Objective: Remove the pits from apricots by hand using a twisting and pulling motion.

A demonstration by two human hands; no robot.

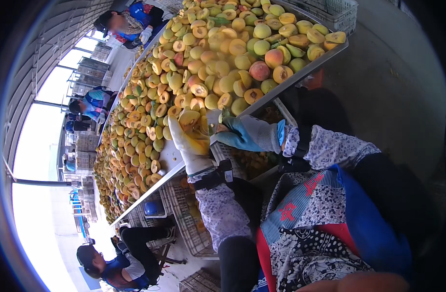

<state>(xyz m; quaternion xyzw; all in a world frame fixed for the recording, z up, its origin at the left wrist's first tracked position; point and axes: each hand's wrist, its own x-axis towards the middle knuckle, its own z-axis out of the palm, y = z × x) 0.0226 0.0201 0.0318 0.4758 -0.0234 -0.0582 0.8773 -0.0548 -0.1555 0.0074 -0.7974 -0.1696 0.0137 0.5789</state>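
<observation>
My left hand (189,148), in a white glove stained yellow, cups a halved peach (189,119) with its cut face up. The thumb lies along the fruit's left side. Close beside it, my right hand (246,134) wears a grey and blue glove with the fingers curled in. Whether it grips a small tool is too unclear to tell. A green leaf (227,114) shows just above the right fingers. Both hands are over the near edge of a metal sorting table (292,79), heaped with peach halves (254,95) and some whole peaches (260,70).
Under the table edge stands a plastic crate (223,157) with fruit scraps (257,160). Another crate (188,222) holds peaches at the lower left. A seated person (117,261) is at the left, and others (93,104) work across the table. A pale crate (339,16) is beyond the right corner.
</observation>
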